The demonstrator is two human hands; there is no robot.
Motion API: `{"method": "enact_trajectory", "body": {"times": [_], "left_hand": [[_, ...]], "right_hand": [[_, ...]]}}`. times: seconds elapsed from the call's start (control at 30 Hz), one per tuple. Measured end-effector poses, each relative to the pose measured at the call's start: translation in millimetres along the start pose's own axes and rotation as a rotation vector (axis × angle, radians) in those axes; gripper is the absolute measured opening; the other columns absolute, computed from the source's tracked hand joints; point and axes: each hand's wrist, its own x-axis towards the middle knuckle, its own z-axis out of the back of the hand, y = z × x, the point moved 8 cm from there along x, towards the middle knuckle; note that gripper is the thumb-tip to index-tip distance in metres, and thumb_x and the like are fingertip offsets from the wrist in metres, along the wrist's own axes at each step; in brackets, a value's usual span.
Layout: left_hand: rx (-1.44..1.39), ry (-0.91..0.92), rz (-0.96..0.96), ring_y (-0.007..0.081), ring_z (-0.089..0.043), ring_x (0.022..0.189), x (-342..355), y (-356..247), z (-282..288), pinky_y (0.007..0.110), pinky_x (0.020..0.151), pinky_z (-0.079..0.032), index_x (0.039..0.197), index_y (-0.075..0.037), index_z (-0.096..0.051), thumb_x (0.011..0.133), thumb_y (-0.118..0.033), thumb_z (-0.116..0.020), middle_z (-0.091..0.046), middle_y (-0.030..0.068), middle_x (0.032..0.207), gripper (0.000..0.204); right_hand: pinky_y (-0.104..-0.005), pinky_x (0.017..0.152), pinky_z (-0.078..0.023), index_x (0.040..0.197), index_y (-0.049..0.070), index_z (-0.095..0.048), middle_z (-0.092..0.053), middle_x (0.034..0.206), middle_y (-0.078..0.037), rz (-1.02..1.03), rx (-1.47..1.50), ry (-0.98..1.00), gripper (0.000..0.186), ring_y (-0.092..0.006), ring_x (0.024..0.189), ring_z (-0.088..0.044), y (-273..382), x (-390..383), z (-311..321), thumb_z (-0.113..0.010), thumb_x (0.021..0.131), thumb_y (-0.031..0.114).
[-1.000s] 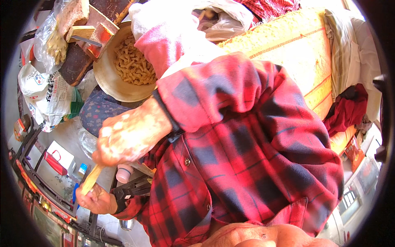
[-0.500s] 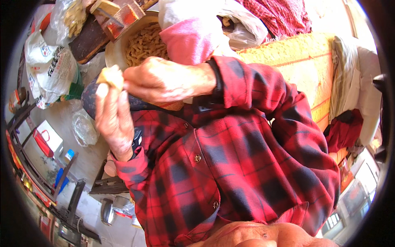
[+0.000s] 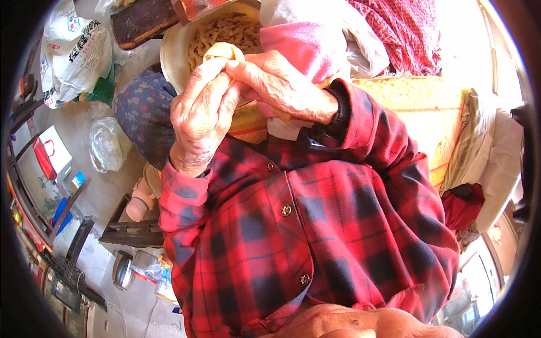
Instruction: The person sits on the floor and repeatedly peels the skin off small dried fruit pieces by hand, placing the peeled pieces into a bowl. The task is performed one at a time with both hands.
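A small pale-yellow piece that looks like dough (image 3: pixel 226 52), curved into a loop, sits at my fingertips. My left hand (image 3: pixel 201 110) pinches it from below between thumb and fingers. My right hand (image 3: pixel 290 89) meets it there, thumb and forefinger pressed together against the lower side of the piece; the exact grip is partly hidden by the fingers. Just beyond the hands is a wide cream basin (image 3: pixel 171 56) holding many yellowish-brown strips (image 3: pixel 217 34). The loop is held above the basin's near part, apart from the strips.
A pink and white cloth (image 3: pixel 304 48) lies right of the basin, beside a yellow padded surface (image 3: pixel 411 112). Dark wooden boards (image 3: pixel 143 23) stand behind left. A white printed sack (image 3: pixel 76 53) and a clear plastic bag (image 3: pixel 107 143) are on the floor at left.
Both hands have moved right in the view, and the fingers have come closer together around the yellow piece, which now shows as a loop. The whole view has shifted too.
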Motion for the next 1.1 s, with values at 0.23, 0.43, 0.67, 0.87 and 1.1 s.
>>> {"method": "enact_trajectory", "body": {"times": [0.23, 0.43, 0.67, 0.87, 1.1], "left_hand": [[-0.210, -0.201, 0.173, 0.0207, -0.066, 0.091, -15.6, 28.8, 20.1, 0.030, 0.078, -0.054, 0.095, 0.000, -0.067, 0.079, -0.001, -0.076, -0.067, 0.0106, 0.101, 0.018], [-0.971, -0.319, 0.665, 0.0118, -0.061, 0.090, -40.0, 78.8, -3.2, 0.025, 0.085, -0.049, 0.101, 0.002, -0.064, 0.083, 0.003, -0.072, -0.065, 0.0079, 0.104, 0.021], [-1.303, -0.361, 0.763, 0.0164, -0.063, 0.102, -46.3, 87.2, -20.5, 0.027, 0.093, -0.049, 0.117, 0.000, -0.057, 0.087, 0.004, -0.066, -0.065, 0.0116, 0.112, 0.031], [-1.229, -0.374, 0.723, 0.0193, -0.062, 0.106, -45.7, 84.6, -24.3, 0.031, 0.093, -0.049, 0.108, 0.003, -0.067, 0.091, -0.004, -0.064, -0.064, 0.0133, 0.119, 0.018], [-1.020, -0.176, 0.512, 0.0171, -0.060, 0.108, -27.6, 57.0, -15.5, 0.031, 0.095, -0.047, 0.117, 0.006, -0.064, 0.095, -0.011, -0.061, -0.061, 0.0113, 0.121, 0.028]], "right_hand": [[-0.0216, 0.042, -0.033, 0.093, 0.000, -0.057, -0.048, 0.066, 0.002, -0.043, 0.055, -0.101, 0.034, -0.0043, 0.051, -0.040, 4.8, 6.8, 5.7, -0.047, 0.101, 0.032], [-0.0222, 0.043, -0.034, 0.086, 0.003, -0.055, -0.048, 0.066, 0.002, -0.027, 0.085, -0.040, 0.034, -0.0044, 0.051, -0.041, 10.5, 6.7, -2.3, -0.045, 0.102, 0.031], [-0.0222, 0.055, -0.033, 0.101, 0.001, -0.057, -0.048, 0.073, 0.003, 0.076, -0.111, 0.083, 0.033, -0.0032, 0.064, -0.040, 12.9, 9.9, -11.7, -0.042, 0.104, 0.029], [-0.0222, 0.056, -0.032, 0.105, 0.000, -0.057, -0.047, 0.074, 0.005, 0.102, -0.150, 0.122, 0.033, -0.0032, 0.065, -0.038, 4.2, 12.5, -14.9, -0.041, 0.105, 0.028], [-0.0207, 0.048, -0.025, 0.106, 0.002, -0.055, -0.041, 0.067, 0.008, 0.053, -0.116, 0.156, 0.030, -0.0007, 0.055, -0.032, -1.2, 9.7, -13.7, -0.041, 0.105, 0.027]]}}
